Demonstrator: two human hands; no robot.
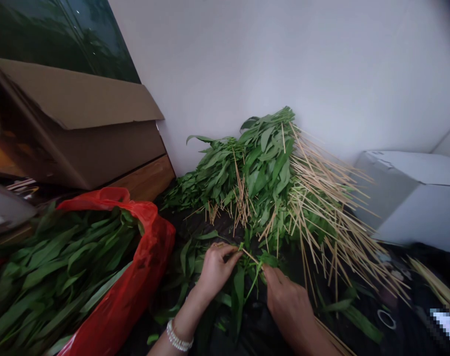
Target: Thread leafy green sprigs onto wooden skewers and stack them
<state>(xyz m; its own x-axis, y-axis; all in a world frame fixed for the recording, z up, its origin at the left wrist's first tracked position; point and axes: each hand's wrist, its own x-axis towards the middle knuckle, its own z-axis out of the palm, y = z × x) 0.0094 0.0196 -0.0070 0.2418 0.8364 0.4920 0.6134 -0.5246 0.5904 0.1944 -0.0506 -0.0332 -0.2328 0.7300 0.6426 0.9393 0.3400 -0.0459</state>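
Note:
My left hand, with a beaded bracelet on its wrist, pinches the top of a green stem near the middle. Long leaves hang below its fingertips. Close by on the right, my right hand is closed on a thin wooden stick and green stems, and the stick's far end reaches the left fingertips. Behind both hands lies a pile of leafy bundles with many thin sticks poking out to the right.
A red plastic bag full of long leaves stands at left. Above it is an open cardboard box. A white box sits at right against the wall. A white ring and loose leaves lie on the dark surface.

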